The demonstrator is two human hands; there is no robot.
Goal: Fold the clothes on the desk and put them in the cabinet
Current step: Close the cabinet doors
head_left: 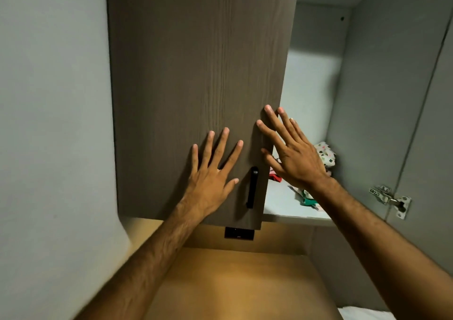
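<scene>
A wall cabinet hangs above the desk, its dark wood-grain left door [196, 74] shut. The right side stands open onto a pale shelf [282, 204]. On that shelf lie folded clothes: a white piece with a green clover print [326, 154] at the back, a green and red piece [306, 198] nearer the front. My left hand [210, 175] lies flat on the door, fingers spread, holding nothing. My right hand [291, 153] is spread over the door's right edge, in front of the clothes, also holding nothing.
A black handle [252, 187] runs down the door near its right edge. The open right door [416, 123] stands at the far right with a metal hinge [389, 197]. Below is the tan desk top [235, 283]; a white cloth [362, 313] shows at the bottom right.
</scene>
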